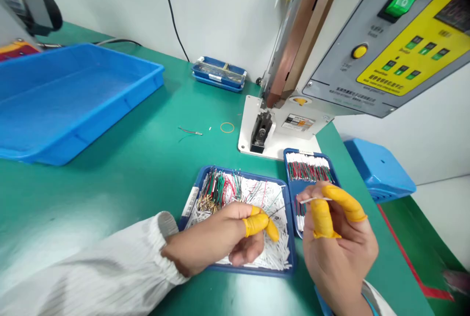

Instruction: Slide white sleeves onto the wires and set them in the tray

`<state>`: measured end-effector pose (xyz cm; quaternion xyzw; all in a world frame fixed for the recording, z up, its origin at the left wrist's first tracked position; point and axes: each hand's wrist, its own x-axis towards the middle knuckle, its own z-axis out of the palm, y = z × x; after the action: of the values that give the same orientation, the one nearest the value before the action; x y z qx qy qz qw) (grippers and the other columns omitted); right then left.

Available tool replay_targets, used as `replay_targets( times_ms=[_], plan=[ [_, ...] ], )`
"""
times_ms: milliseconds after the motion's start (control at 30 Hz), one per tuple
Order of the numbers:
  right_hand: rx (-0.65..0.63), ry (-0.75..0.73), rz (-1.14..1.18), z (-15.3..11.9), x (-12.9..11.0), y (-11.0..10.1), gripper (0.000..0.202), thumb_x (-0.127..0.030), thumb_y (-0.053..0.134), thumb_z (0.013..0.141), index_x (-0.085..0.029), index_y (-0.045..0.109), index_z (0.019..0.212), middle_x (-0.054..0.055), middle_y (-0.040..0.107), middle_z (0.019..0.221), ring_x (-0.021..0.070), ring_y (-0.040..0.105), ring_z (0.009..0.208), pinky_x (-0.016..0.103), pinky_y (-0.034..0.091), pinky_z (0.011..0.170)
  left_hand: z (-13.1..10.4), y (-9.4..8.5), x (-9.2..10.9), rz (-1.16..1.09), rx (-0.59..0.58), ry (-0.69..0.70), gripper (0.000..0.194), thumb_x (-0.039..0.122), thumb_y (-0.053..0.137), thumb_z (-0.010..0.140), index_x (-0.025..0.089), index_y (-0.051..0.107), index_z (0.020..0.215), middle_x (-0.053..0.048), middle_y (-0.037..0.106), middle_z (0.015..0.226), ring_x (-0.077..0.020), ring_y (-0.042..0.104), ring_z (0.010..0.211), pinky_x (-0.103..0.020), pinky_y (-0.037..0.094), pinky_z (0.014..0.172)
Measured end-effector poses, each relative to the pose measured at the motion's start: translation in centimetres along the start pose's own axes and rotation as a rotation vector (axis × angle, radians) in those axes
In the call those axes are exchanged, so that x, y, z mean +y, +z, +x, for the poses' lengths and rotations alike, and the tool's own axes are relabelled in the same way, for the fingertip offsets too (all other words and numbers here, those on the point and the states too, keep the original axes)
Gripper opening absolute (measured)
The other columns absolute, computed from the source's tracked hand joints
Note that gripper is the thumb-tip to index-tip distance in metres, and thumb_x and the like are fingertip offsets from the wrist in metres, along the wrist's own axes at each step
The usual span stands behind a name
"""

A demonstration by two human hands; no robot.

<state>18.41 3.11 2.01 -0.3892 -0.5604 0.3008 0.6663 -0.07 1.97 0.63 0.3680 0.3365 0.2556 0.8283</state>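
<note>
I see left hand (235,232) pinching dark wire (281,208) over blue tray (253,271) | right hand (340,247) pinching white tube (309,200) | step, judged: sleeving | next calls for steady tip-to-bore alignment

The head camera looks forward and down (from quite near) over both hands (235,230) (340,252).

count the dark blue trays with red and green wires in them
2: the left tray lies below the left hand; the right tray sits beside it, partly hidden by the right hand. More may be hidden; the back trays' contents are unclear.
</note>
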Motion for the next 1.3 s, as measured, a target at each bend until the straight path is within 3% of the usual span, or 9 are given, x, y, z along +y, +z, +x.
replay_targets(
  times_ms=[133, 267, 433, 567, 767, 1300],
  plan=[
    [-0.017, 0.007, 0.01, -0.3, 0.2, 0.0, 0.029, -0.007, 0.068, 0.091, -0.022, 0.072, 0.115, 0.005, 0.069, 0.103, 0.0169, 0.069, 0.088, 0.031, 0.058, 0.076, 0.0, -0.1, -0.1, -0.103, -0.011, -0.026, 0.029, 0.042, 0.055, 0.099, 0.014, 0.059, 0.096, 0.002, 0.056, 0.063, -0.0049, 0.04, 0.045, -0.018, 0.026, 0.045],
    [-0.023, 0.043, 0.003, -0.4, 0.6, 0.2, 0.028, -0.007, 0.068, 0.091, -0.023, 0.072, 0.114, 0.005, 0.069, 0.102, 0.0158, 0.069, 0.087, 0.03, 0.058, 0.077, 0.1, -0.1, -0.5, -0.218, 0.043, -0.145, 0.025, 0.038, 0.062, 0.094, 0.014, 0.057, 0.097, -0.002, 0.062, 0.074, -0.0077, 0.053, 0.054, -0.02, 0.036, 0.053],
    [-0.076, 0.029, -0.033, -0.6, 1.3, 0.5, 0.026, -0.007, 0.067, 0.092, -0.022, 0.072, 0.113, 0.004, 0.07, 0.098, 0.0163, 0.07, 0.089, 0.031, 0.058, 0.079, 0.4, -0.2, -0.9, -0.342, 0.066, -0.174, 0.024, 0.032, 0.071, 0.086, 0.014, 0.057, 0.093, -0.005, 0.065, 0.077, -0.0117, 0.06, 0.065, -0.023, 0.045, 0.064],
    [-0.076, 0.025, -0.028, -0.9, 1.7, 0.7, 0.029, -0.008, 0.066, 0.092, -0.023, 0.072, 0.116, 0.005, 0.07, 0.101, 0.0166, 0.07, 0.088, 0.032, 0.059, 0.077, 0.4, -0.2, -0.9, -0.338, 0.046, -0.176, 0.018, 0.024, 0.069, 0.081, 0.014, 0.057, 0.09, -0.005, 0.066, 0.076, -0.0113, 0.06, 0.064, -0.022, 0.046, 0.065],
    [-0.089, -0.011, -0.056, -1.1, 1.8, 0.8, 0.027, -0.008, 0.066, 0.093, -0.023, 0.072, 0.114, 0.005, 0.069, 0.097, 0.0174, 0.069, 0.085, 0.032, 0.059, 0.072, 0.2, -0.1, -0.9, -0.322, 0.003, -0.179, 0.021, 0.026, 0.07, 0.078, 0.015, 0.057, 0.089, -0.005, 0.067, 0.074, -0.0112, 0.059, 0.061, -0.022, 0.046, 0.062],
    [-0.134, 0.009, -0.059, -1.2, 1.2, 0.4, 0.025, -0.005, 0.064, 0.093, -0.02, 0.072, 0.111, 0.005, 0.067, 0.098, 0.0164, 0.067, 0.088, 0.03, 0.057, 0.076, 0.3, 0.0, -0.6, -0.284, 0.001, -0.192, 0.008, 0.02, 0.057, 0.083, 0.014, 0.055, 0.088, -0.005, 0.067, 0.074, -0.0115, 0.06, 0.058, -0.023, 0.046, 0.062]
  ],
)
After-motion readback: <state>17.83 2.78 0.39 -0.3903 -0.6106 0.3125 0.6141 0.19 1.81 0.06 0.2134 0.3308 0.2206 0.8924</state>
